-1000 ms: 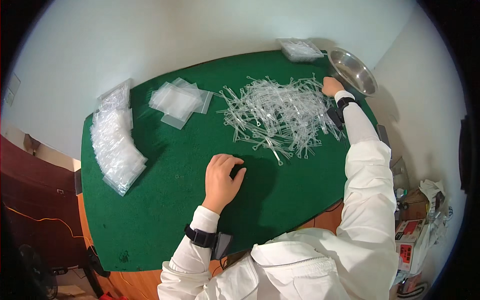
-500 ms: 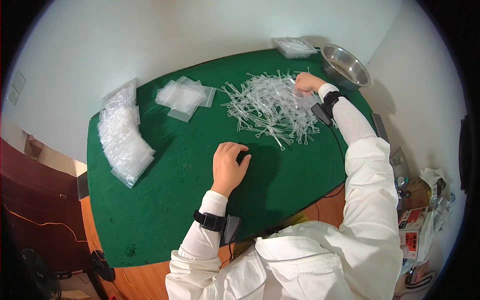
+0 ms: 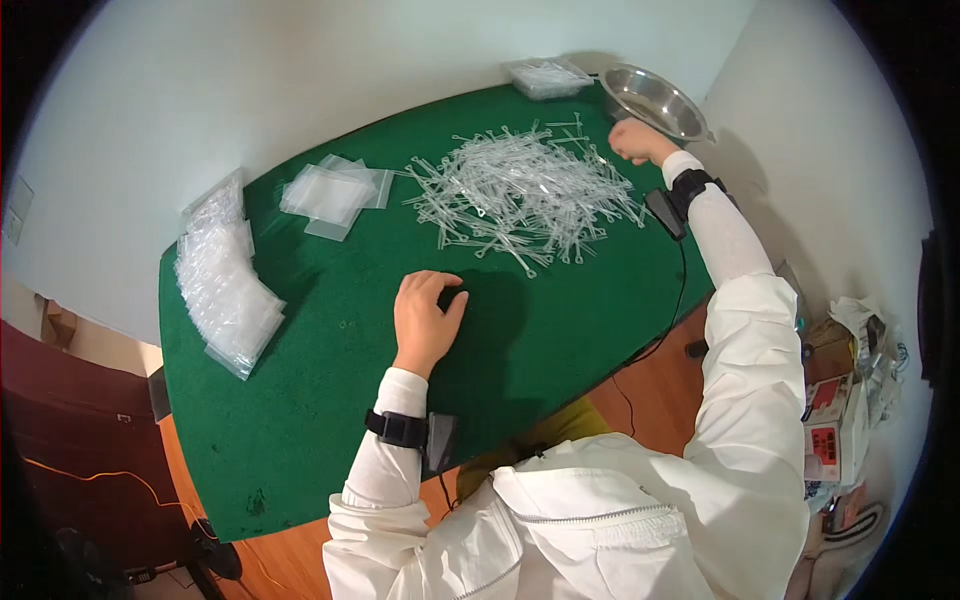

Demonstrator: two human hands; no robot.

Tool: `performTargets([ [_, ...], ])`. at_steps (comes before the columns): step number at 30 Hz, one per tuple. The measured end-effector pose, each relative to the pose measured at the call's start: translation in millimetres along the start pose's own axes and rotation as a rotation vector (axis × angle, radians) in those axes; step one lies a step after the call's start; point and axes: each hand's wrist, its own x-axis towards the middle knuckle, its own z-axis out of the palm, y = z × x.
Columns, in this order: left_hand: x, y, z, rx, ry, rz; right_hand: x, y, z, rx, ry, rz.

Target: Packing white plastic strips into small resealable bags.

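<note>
A loose heap of clear plastic sticks with small looped ends (image 3: pixel 520 190) lies on the green-covered table (image 3: pixel 330 430). Just off the heap's right edge, in front of the steel bowl (image 3: pixel 655 98), is my right hand (image 3: pixel 638 142). Its fingers are curled in; whether anything sits inside them is hidden. My left hand (image 3: pixel 425 318) rests on the green cloth, nearer to me than the heap, its thumb apart from loosely bent fingers and nothing in it. Flat clear plastic bags (image 3: pixel 335 195) lie left of the heap.
A fanned row of filled clear bags (image 3: pixel 228 290) runs along the table's left side. At the back edge, a clear plastic box (image 3: pixel 547 76) of sticks stands beside the bowl. Walls border the table behind and at right. A black cable (image 3: pixel 683 290) hangs from my right wrist strap.
My right hand has come off the heap to its right side, toward the bowl. The whole view has shifted a little; my left hand still rests on the cloth.
</note>
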Motion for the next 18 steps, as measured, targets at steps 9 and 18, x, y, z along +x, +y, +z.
performTargets([
  [9,5,46,-11,-0.447,0.016,-0.273,12,72,55,-0.159,0.166,0.001],
  [18,-3,239,-138,-1.553,-0.397,0.447,-15,-40,56,0.239,-0.027,-0.101],
])
